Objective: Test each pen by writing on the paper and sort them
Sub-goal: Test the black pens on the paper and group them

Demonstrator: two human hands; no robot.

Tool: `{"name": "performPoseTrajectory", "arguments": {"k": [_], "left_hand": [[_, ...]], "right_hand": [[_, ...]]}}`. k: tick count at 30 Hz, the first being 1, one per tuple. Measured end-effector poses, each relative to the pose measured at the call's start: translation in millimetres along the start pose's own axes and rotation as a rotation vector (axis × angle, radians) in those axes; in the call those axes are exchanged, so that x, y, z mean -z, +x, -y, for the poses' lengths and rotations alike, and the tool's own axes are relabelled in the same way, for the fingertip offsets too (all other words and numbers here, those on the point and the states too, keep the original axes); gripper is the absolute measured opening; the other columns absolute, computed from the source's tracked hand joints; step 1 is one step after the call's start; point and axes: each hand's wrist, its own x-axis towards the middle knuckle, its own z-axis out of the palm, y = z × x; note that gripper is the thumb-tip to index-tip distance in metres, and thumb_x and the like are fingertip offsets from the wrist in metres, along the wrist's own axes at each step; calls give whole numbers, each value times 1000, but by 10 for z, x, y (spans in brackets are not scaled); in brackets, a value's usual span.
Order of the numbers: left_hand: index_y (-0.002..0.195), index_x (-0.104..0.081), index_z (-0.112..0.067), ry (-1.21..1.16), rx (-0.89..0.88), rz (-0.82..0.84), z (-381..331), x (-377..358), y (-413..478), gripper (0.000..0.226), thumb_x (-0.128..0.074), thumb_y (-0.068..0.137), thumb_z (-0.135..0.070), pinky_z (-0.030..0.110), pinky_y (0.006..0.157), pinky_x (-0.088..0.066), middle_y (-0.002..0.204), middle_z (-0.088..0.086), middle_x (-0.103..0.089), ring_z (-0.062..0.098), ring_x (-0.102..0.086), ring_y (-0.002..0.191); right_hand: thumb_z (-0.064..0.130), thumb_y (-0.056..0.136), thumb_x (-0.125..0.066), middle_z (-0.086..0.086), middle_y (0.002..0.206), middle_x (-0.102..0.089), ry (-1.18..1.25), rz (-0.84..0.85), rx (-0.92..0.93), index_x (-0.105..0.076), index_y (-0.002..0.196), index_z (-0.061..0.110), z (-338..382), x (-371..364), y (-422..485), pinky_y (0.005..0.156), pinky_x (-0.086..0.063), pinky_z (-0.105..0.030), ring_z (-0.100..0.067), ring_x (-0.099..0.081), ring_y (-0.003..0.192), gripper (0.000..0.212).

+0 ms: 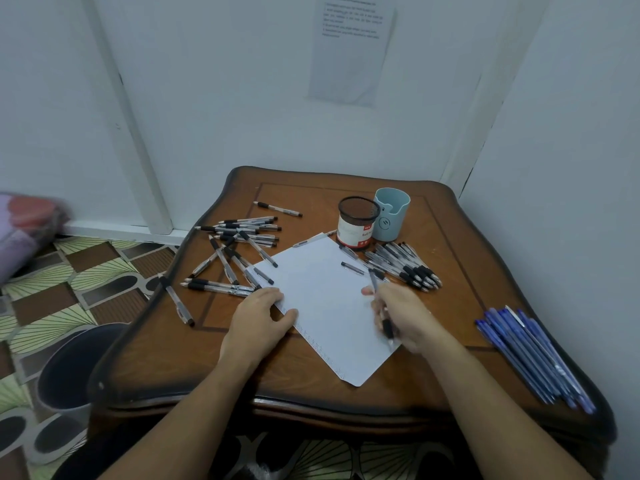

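A white sheet of paper (329,299) lies slantwise on the brown wooden table (166,355). My left hand (259,317) rests on the sheet's left edge, fingers loosely bent. My right hand (405,317) grips a black pen (384,317) with its tip down on the paper's right edge. A loose heap of black pens (235,251) lies left of the paper. A tidier bunch of black pens (405,265) lies to its right. Several blue pens (533,358) lie by the table's right edge. One pen cap (352,268) sits on the sheet.
A black mesh pen holder (356,221) and a light blue cup (391,214) stand at the back of the table. A dark bucket (65,368) sits on the patterned floor at the left. White walls close in behind and to the right.
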Motion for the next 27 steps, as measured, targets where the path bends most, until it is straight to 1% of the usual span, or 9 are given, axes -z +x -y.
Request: {"name": "performPoseTrajectory", "arguments": {"k": [3, 5, 7, 13, 15, 17, 19, 23, 27], "left_hand": [[130, -58, -16, 4, 0, -3, -5, 0, -5, 49, -61, 89, -44, 28, 108, -32, 140, -4, -52, 11, -43, 130], [131, -58, -16, 3, 1, -3, 0, -2, -3, 50, -61, 89, -44, 28, 108, -32, 140, -4, -52, 11, -43, 130], [131, -58, -16, 4, 1, 0, 2, -4, 1, 50, -61, 89, -44, 27, 109, -32, 141, -4, -51, 10, -42, 131], [133, -56, -18, 2, -1, 9, 6, -4, 6, 51, -59, 90, -46, 25, 109, -30, 142, -6, -49, 8, -41, 132], [133, -56, -18, -10, -3, 6, 9, -2, 6, 51, -60, 90, -45, 25, 109, -30, 142, -5, -49, 9, -41, 132], [134, -56, -18, -8, -5, 7, 9, 0, 9, 51, -59, 90, -45, 24, 109, -30, 143, -5, -49, 9, -40, 132], [134, -56, -19, 0, -5, 9, 9, 0, 11, 51, -58, 91, -46, 23, 108, -29, 143, -6, -49, 8, -40, 132], [134, -55, -20, -4, -5, 14, 14, 9, 11, 52, -58, 91, -47, 23, 109, -29, 144, -7, -48, 7, -39, 133], [133, -56, -18, -5, -21, 2, 3, 22, 8, 50, -58, 91, -45, 19, 106, -28, 143, -7, -48, 6, -39, 131]], "right_hand": [[24, 101, -52, -5, 78, -52, -396, -245, 187, -62, 103, 0, 325, 253, 200, 51, -41, -27, -14, -49, 52, 26], [16, 99, -57, -4, 92, -58, -596, -403, 288, -57, 108, 17, 493, 419, 334, 47, -39, -23, -17, -54, 62, 9], [12, 96, -61, -7, 104, -62, -735, -500, 294, -55, 110, 17, 549, 533, 499, 56, -39, -23, -20, -56, 79, 16], [14, 97, -59, -7, 95, -65, -1001, -456, 167, -63, 105, 12, 486, 542, 783, 63, -43, -25, -19, -58, 80, 9], [23, 99, -57, -4, 94, -64, -1068, -487, 158, -65, 108, 14, 485, 509, 791, 79, -48, -33, -19, -57, 84, 15], [28, 100, -54, -4, 98, -65, -1138, -561, 182, -65, 109, 15, 482, 463, 820, 92, -43, -38, -20, -57, 92, 19], [26, 100, -52, -4, 99, -63, -1171, -616, 283, -65, 109, 16, 480, 384, 845, 90, -41, -38, -20, -56, 93, 19], [11, 96, -51, -8, 99, -67, -982, -379, 579, -70, 100, 9, 481, -3, 889, 79, -44, -33, -21, -57, 90, 20], [15, 93, -60, -4, 105, -70, -786, -35, 567, -73, 101, 13, 479, -630, 992, 74, -38, -24, -13, -57, 89, 16]]}}
